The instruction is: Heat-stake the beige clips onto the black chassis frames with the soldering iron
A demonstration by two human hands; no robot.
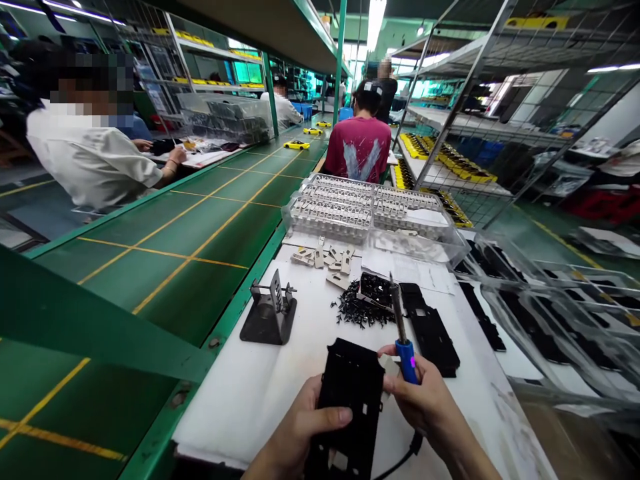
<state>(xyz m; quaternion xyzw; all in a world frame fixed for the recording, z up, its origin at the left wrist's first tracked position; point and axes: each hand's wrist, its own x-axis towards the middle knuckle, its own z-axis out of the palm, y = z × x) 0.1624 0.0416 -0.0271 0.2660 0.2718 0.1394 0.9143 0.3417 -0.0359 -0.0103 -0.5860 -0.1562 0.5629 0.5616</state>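
My left hand (pixel 313 423) is closed round a flat black plastic plate (pixel 350 380), its thumb lying across the face. In my right hand (pixel 425 393) is a soldering iron (pixel 406 357) with a blue handle, its metal tip pointing up and away. The same hand's fingers pinch a small light-grey part (pixel 389 365) at the plate's right edge. Beyond the plate lies a pile of small black screws (pixel 357 310). Another black plate (pixel 430 327) rests on the table to the right. Loose light-grey parts (pixel 333 259) lie behind the screws.
A metal stand (pixel 270 313) stands at the table's left. Clear trays (pixel 330 213) of grey parts are at the back. A green conveyor (pixel 215 220) carries yellow toy cars (pixel 297 145). Black plates fill trays (pixel 545 333) at right. Co-workers (pixel 357 143) sit nearby.
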